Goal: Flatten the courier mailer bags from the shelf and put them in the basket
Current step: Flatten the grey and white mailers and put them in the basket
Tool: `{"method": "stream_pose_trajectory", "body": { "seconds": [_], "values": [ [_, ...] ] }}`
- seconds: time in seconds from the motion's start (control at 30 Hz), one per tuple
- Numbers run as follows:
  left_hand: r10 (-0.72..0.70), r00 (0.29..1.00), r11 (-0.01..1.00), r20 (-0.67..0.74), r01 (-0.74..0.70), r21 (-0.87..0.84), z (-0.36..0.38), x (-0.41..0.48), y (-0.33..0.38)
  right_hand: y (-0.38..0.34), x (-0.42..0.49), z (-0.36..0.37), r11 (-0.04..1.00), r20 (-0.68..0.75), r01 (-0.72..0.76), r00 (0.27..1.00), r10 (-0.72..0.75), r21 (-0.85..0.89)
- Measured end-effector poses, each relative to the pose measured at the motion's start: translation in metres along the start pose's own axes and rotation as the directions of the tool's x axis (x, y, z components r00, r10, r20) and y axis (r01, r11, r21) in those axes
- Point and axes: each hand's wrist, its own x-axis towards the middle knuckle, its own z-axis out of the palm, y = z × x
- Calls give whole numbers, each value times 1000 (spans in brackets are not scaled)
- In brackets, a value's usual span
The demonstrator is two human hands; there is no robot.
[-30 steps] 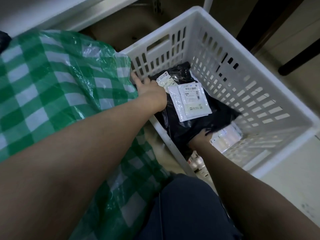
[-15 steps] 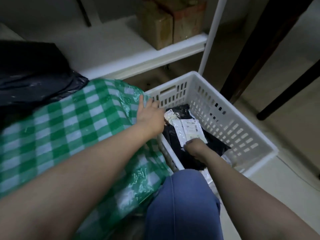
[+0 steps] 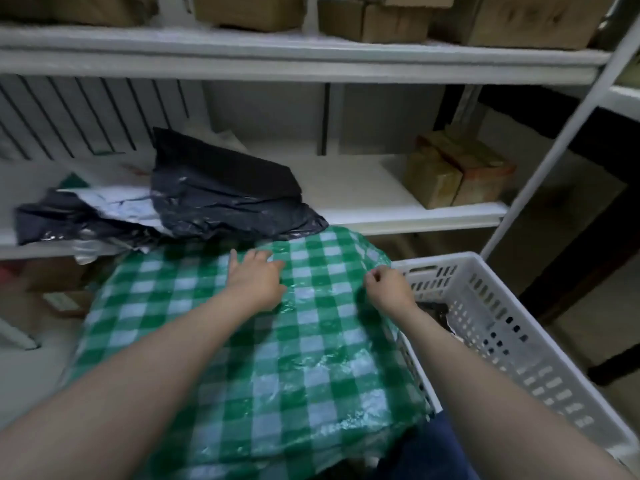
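Crumpled black mailer bags (image 3: 221, 199) lie in a heap on the lower white shelf (image 3: 398, 216), with a white one (image 3: 117, 206) among them. A white slotted basket (image 3: 526, 327) stands at the right, and a black mailer (image 3: 434, 311) shows inside it. My left hand (image 3: 256, 282) rests on a green-and-white checked cover (image 3: 277, 358) with fingers spread forward. My right hand (image 3: 391, 289) hovers at the cover's right edge beside the basket, fingers loosely curled and holding nothing.
Cardboard boxes (image 3: 457, 168) sit at the right end of the lower shelf, and more line the upper shelf (image 3: 311, 60). A white shelf post (image 3: 561, 140) rises behind the basket. A dark furniture leg (image 3: 613, 368) stands at the far right.
Both hands have come out of the basket and moved up over the checked cover. The view has lifted from the basket toward the shelf.
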Motion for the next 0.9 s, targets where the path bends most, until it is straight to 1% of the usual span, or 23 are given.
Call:
{"method": "stream_pose_trajectory", "body": {
  "seconds": [0.07, 0.1, 0.13, 0.17, 0.23, 0.3, 0.37, 0.43, 0.47, 0.5, 0.53, 0.6, 0.67, 0.73, 0.8, 0.87, 0.9],
  "values": [
    [-43, 998, 998, 38, 45, -53, 6, -6, -36, -42, 1, 23, 990, -3, 142, 990, -142, -27],
    [-67, 996, 995, 58, 71, -76, 13, -9, -58, -66, 4, 41, 973, 1, 226, 974, -226, -49],
    [-67, 995, 995, 79, 73, -72, 18, -9, -64, -78, 4, 45, 954, -14, 293, 956, -294, -68],
    [-74, 991, 995, 110, 81, -65, 23, -11, -73, -93, 4, 52, 929, -11, 358, 933, -361, -98],
    [-111, 976, 988, 187, 129, -88, 44, -17, -103, -134, 10, 81, 843, 43, 508, 859, -509, -174],
    [-111, 970, 980, 218, 144, -141, 66, -21, -116, -164, 13, 100, 774, 92, 590, 805, -587, -230],
    [-105, 979, 976, 174, 135, -169, 81, -24, -121, -186, 19, 113, 713, 159, 632, 771, -616, -302],
    [-116, 984, 976, 137, 138, -166, 85, -23, -122, -198, 26, 122, 676, 232, 627, 776, -587, -388],
    [-117, 984, 977, 134, 139, -161, 87, -21, -122, -201, 27, 124, 680, 228, 609, 790, -570, -408],
    [-119, 984, 977, 133, 140, -159, 87, -20, -123, -204, 28, 126, 706, 183, 586, 805, -565, -398],
    [-120, 984, 978, 133, 140, -157, 88, -21, -123, -204, 27, 127, 753, 100, 560, 820, -563, -346],
    [-120, 985, 976, 128, 140, -167, 88, -22, -124, -205, 24, 123, 835, -104, 521, 834, -542, -178],
    [-115, 987, 974, 116, 135, -180, 89, -23, -125, -203, 19, 111, 881, -261, 474, 848, -462, -19],
    [-103, 988, 972, 114, 125, -199, 89, -24, -127, -202, 13, 91, 900, -393, 422, 850, -351, 108],
    [-90, 987, 965, 135, 120, -232, 85, -25, -128, -200, 7, 65, 910, -470, 365, 850, -239, 198],
    [-107, 983, 948, 149, 146, -284, 79, -26, -129, -194, 2, 42, 919, -491, 305, 858, -150, 252],
    [-128, 983, 935, 131, 164, -315, 71, -27, -126, -189, -3, 27, 911, -500, 293, 858, -117, 289]
  ]
}}
